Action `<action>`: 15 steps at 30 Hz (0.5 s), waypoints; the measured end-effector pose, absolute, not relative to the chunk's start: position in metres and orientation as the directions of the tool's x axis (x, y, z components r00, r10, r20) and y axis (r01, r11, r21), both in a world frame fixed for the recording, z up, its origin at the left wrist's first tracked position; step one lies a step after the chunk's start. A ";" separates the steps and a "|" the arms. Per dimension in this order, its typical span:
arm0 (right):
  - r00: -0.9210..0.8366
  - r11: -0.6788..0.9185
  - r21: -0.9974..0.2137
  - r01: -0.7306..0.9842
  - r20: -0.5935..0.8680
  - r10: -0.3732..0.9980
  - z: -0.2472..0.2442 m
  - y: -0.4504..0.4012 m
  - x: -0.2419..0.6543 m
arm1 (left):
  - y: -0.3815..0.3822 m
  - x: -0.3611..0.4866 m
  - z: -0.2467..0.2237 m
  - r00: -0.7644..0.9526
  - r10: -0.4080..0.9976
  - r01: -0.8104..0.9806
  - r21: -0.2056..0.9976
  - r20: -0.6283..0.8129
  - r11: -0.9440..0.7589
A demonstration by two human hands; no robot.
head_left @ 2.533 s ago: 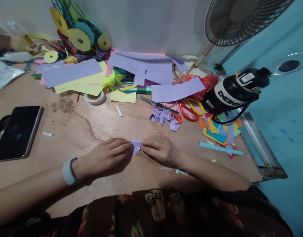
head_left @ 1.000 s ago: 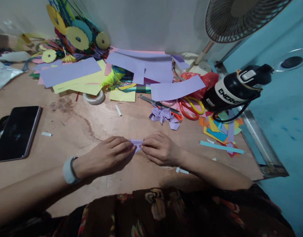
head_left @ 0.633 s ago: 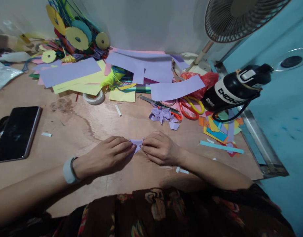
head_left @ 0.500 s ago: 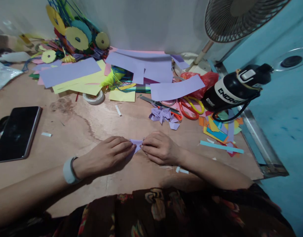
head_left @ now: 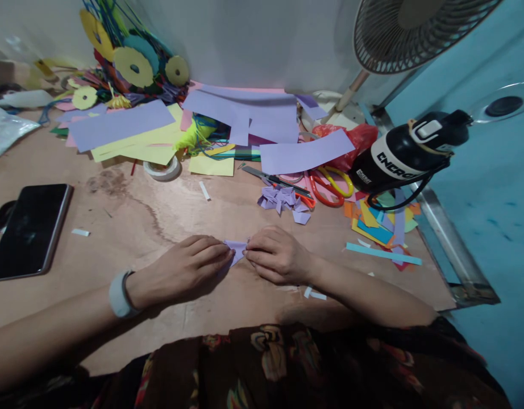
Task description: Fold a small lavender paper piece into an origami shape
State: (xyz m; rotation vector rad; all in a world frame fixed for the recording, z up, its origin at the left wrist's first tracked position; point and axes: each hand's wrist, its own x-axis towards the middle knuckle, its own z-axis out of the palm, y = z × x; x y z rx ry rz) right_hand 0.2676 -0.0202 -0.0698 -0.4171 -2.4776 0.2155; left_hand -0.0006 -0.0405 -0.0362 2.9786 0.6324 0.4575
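A small folded piece of purple paper (head_left: 237, 250) lies between my two hands, near the middle of the wooden table. My left hand (head_left: 198, 260), with a grey band on its wrist, pinches the paper's left end. The right end is held in the fingertips of my right hand (head_left: 280, 255). Both hands hide part of the paper. Just beyond my right hand sits a small pile of folded purple pieces (head_left: 279, 197), beside a cutter (head_left: 290, 185) and red- and yellow-handled scissors (head_left: 328, 190).
A phone (head_left: 30, 230) lies at the left. Paper sheets (head_left: 121, 125), a tape roll (head_left: 162, 169) and yarn spread along the back. At the right are a black bottle (head_left: 400, 153), a fan (head_left: 415, 34), coloured scraps (head_left: 375, 227) and a blue strip (head_left: 383, 253).
The lower part of the purple paper between my fingers has shifted slightly. My hands have hardly moved.
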 end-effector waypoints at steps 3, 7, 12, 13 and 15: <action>-0.772 0.931 -0.256 0.258 0.525 0.358 -0.070 -0.021 0.269 | -0.041 -0.001 -0.037 0.864 0.412 0.389 0.136 0.290 -0.911; -0.781 0.929 -0.219 0.299 0.503 0.370 -0.068 -0.024 0.269 | -0.041 -0.002 -0.037 0.853 0.425 0.405 0.128 0.304 -0.905; -0.782 0.922 -0.131 0.365 0.494 0.380 -0.067 -0.026 0.265 | -0.039 -0.003 -0.035 0.873 0.413 0.392 0.131 0.260 -0.911; -0.782 0.921 -0.120 0.370 0.495 0.379 -0.067 -0.026 0.264 | -0.038 -0.003 -0.035 0.875 0.413 0.391 0.135 0.254 -0.911; -0.780 0.918 -0.113 0.381 0.494 0.384 -0.069 -0.026 0.263 | -0.038 -0.003 -0.035 0.877 0.412 0.387 0.143 0.247 -0.911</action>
